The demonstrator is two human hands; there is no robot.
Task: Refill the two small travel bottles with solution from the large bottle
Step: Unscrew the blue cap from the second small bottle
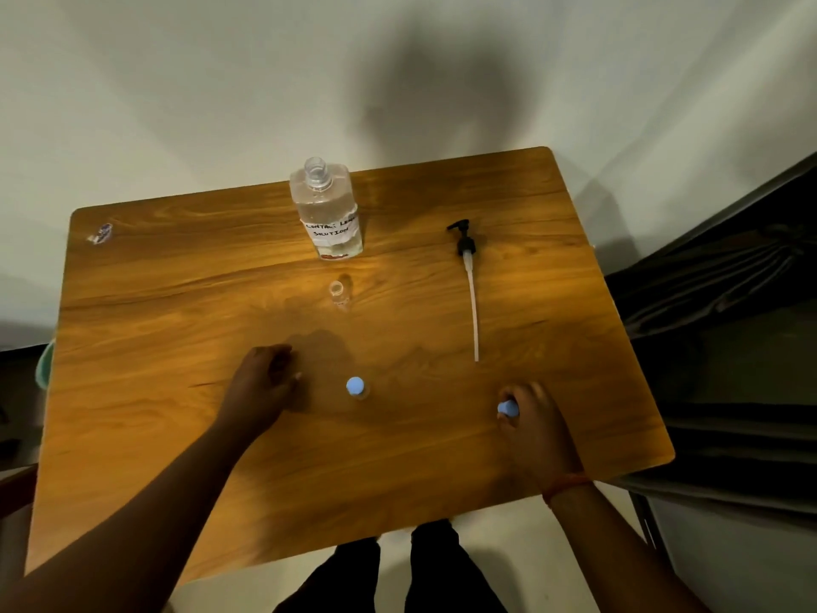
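Uncapped small travel bottle (pixel 339 295) at 12 o'clock of table centre, upright, long axis vertical, open mouth up, just in front of the large bottle (pixel 327 208). Large bottle farther at 12, also upright and open-necked, handwritten label facing the near edge, about half full by the look of it. Second small bottle with blue cap (pixel 356 388) at 6 o'clock of the open one, upright, cap on top. Loose blue cap (pixel 507 408) at 4 o'clock, pinched by the fingers of the right hand (pixel 537 429), low over the table (pixel 177 457); whether touching it, impossible to tell. Left hand (pixel 264 382) at 8 o'clock, fingers loosely curled, holding nothing, just left of the capped bottle. Pump head (pixel 468 276) lying flat at 2 o'clock, black nozzle away, white tube pointing to the near edge.

Likely step: setting the cap aside, clear of the pouring path. Best placed well apart from the open bottle, resting stably. For the pour: steady the tiny bottle at its base, tip the large one slowly, lip near the narrow mouth. Risk: knocking over the light open bottle, or overshooting its mouth.
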